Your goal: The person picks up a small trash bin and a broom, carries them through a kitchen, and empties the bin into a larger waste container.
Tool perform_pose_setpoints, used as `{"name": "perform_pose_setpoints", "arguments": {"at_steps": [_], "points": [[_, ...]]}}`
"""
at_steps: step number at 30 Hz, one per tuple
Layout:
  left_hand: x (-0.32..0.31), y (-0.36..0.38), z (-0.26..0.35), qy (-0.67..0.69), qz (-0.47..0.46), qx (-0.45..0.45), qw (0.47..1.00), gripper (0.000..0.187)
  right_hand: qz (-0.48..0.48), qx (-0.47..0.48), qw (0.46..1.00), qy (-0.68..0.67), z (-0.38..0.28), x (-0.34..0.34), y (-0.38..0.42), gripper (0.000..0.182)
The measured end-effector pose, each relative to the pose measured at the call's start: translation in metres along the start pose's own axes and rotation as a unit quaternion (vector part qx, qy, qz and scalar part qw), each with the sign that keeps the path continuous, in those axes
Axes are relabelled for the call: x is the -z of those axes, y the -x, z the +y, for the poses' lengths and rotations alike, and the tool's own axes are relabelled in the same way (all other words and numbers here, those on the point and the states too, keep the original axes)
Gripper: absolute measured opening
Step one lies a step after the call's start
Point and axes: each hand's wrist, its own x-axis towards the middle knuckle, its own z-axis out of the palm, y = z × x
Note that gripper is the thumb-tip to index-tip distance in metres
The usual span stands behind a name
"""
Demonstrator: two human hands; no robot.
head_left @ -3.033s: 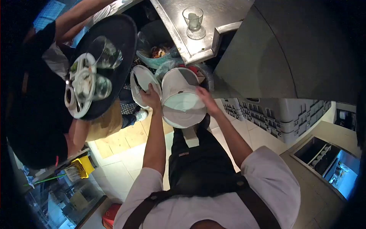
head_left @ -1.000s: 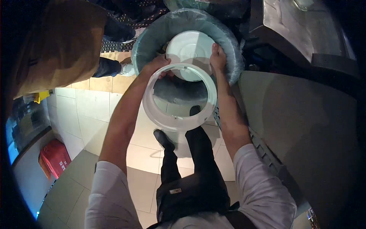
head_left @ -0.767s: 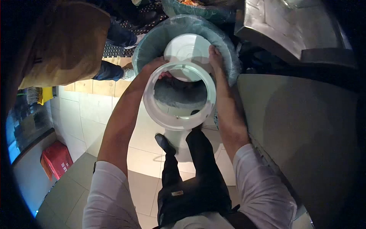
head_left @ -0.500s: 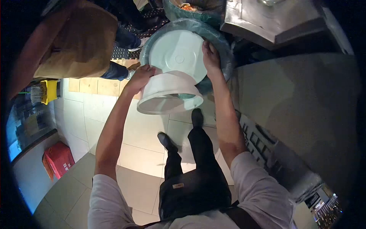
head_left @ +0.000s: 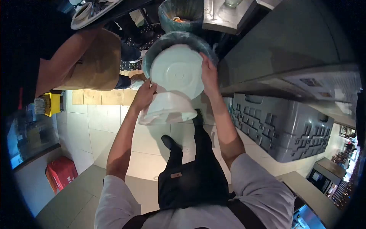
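My left hand (head_left: pixel 145 94) is closed on the edge of a white plastic tub (head_left: pixel 166 103), whose open rim faces down and toward me. Its fingertips sit right where the tub meets a round white plastic lid (head_left: pixel 177 72) marked with a small ring at its centre. Gripping that lid's right edge is my right hand (head_left: pixel 209 74), thumb along the front; its other fingers are largely hidden behind. Both white pieces overlap in this view. Behind them stands a round bin (head_left: pixel 150 57) lined with a greenish plastic bag, partly covered by the lid.
A second lined bin (head_left: pixel 164 17) holds food scraps. At left stands a person in a brown apron (head_left: pixel 101 63), close beside the bins, near a tray (head_left: pixel 82 23) of dishes. A grey plastic crate (head_left: pixel 282 126) lies at right. A metal counter (head_left: pixel 219 15) stands beyond.
My hands, with the tub and lid, sit lower in view, and the tub's rim shows less of its opening. The view has shifted, bringing the grey crate and the tray into sight.
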Motion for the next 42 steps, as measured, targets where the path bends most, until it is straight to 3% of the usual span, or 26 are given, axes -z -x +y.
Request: {"name": "perform_pose_setpoints", "arguments": {"at_steps": [2, 7, 10, 12, 14, 16, 18, 20, 22, 24, 25, 27, 28, 30, 32, 33, 35, 37, 39, 41, 42], "points": [[0.003, 0.021, 0.046, 0.02, -0.001, -0.015, 1.0, 0.04, -0.028, -0.009, 0.999, -0.021, -0.051, 0.009, 0.007, 0.044], [0.008, 0.075, 0.031, -0.002, 0.03, 0.032, 0.999, 0.046, -0.043, 0.046, 0.996, -0.065, -0.078, 0.017, 0.063, 0.049], [0.004, 0.125, -0.034, 0.009, 0.006, 0.007, 1.0, 0.052, -0.057, -0.165, 0.976, -0.134, -0.036, 0.017, 0.12, 0.067], [0.002, 0.15, -0.047, -0.046, -0.018, 0.025, 0.998, 0.056, -0.059, -0.201, 0.966, -0.149, -0.018, 0.01, 0.144, 0.072], [0.003, 0.166, -0.085, -0.04, 0.008, -0.038, 0.998, 0.057, -0.064, -0.245, 0.953, -0.165, -0.003, 0.005, 0.162, 0.078], [0.003, 0.175, -0.11, -0.08, 0.01, -0.021, 0.997, 0.057, -0.108, -0.315, 0.927, -0.175, 0.011, 0.004, 0.169, 0.093], [0.0, 0.174, -0.138, -0.12, 0.012, -0.004, 0.993, 0.056, -0.119, -0.326, 0.92, -0.184, 0.028, 0.0, 0.17, 0.094], [-0.004, 0.169, -0.162, 0.038, 0.027, -0.003, 0.999, 0.061, -0.129, -0.338, 0.912, -0.193, 0.05, -0.003, 0.167, 0.096], [-0.005, 0.165, -0.147, 0.036, 0.044, -0.011, 0.998, 0.07, -0.132, -0.446, 0.852, -0.24, 0.07, 0.002, 0.152, 0.091], [-0.005, 0.16, -0.143, 0.142, 0.031, 0.094, 0.985, 0.08, -0.1, -0.397, 0.881, -0.238, 0.072, 0.01, 0.125, 0.09], [-0.006, 0.157, -0.145, 0.144, 0.033, 0.094, 0.985, 0.08, -0.065, -0.345, 0.907, -0.232, 0.068, 0.012, 0.107, 0.09], [-0.012, 0.151, -0.162, 0.108, -0.026, 0.118, 0.987, 0.082, -0.056, -0.356, 0.907, -0.218, 0.036, 0.008, 0.065, 0.095], [-0.016, 0.151, -0.169, 0.11, -0.024, 0.119, 0.986, 0.082, -0.082, -0.379, 0.889, -0.243, 0.026, 0.005, 0.041, 0.094], [-0.027, 0.152, -0.186, 0.055, 0.012, 0.042, 0.998, 0.087, -0.11, -0.402, 0.869, -0.266, 0.022, -0.003, 0.004, 0.093], [-0.031, 0.147, -0.234, 0.07, 0.027, 0.031, 0.997, 0.084, -0.239, -0.373, 0.853, -0.277, 0.021, -0.015, -0.016, 0.081], [-0.032, 0.146, -0.247, 0.084, 0.039, 0.018, 0.996, 0.082, -0.241, -0.375, 0.852, -0.275, 0.012, -0.019, -0.013, 0.081], [-0.041, 0.147, -0.23, 0.058, 0.079, 0.008, 0.995, 0.084, -0.129, -0.397, 0.908, -0.033, -0.012, -0.024, 0.008, 0.064], [-0.044, 0.159, -0.206, 0.028, 0.126, 0.007, 0.992, 0.086, -0.108, -0.398, 0.91, -0.054, -0.001, -0.017, 0.031, 0.063], [-0.042, 0.168, -0.191, -0.169, 0.108, 0.084, 0.976, 0.075, -0.088, -0.402, 0.908, -0.074, 0.011, -0.004, 0.062, 0.064], [-0.037, 0.176, -0.208, -0.164, 0.095, 0.12, 0.974, 0.069, -0.107, -0.26, 0.934, -0.22, 0.014, 0.016, 0.096, 0.067], [-0.036, 0.184, -0.214, -0.161, 0.08, 0.148, 0.973, 0.063, -0.111, -0.266, 0.932, -0.219, 0.007, 0.023, 0.11, 0.067]]}}
